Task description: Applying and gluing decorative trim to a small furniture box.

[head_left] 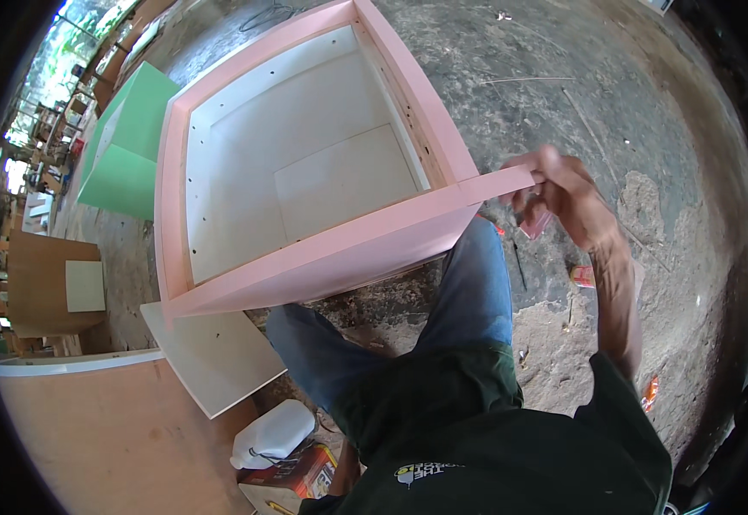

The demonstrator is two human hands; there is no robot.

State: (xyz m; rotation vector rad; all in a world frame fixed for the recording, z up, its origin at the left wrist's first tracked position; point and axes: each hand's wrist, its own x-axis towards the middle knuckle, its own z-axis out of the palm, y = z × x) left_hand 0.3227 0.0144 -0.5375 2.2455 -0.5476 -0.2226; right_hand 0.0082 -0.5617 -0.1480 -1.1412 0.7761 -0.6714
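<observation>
A pink-edged open cabinet box (245,103) with a white inside lies on the rough ground in front of me. A thin pink edge strip (498,183) sticks out past its near right corner. My right hand (563,193) pinches the free end of that strip, level with the cabinet's front rim (340,253). My left hand is out of sight. My legs in blue jeans (468,300) stand just below the cabinet's front edge.
A green cabinet (125,137) stands to the left. A loose white panel (215,356) and a brown board (108,438) lie at lower left, with a white plastic jug (275,432) and a small carton (301,472) near my feet. Scraps litter the ground at right.
</observation>
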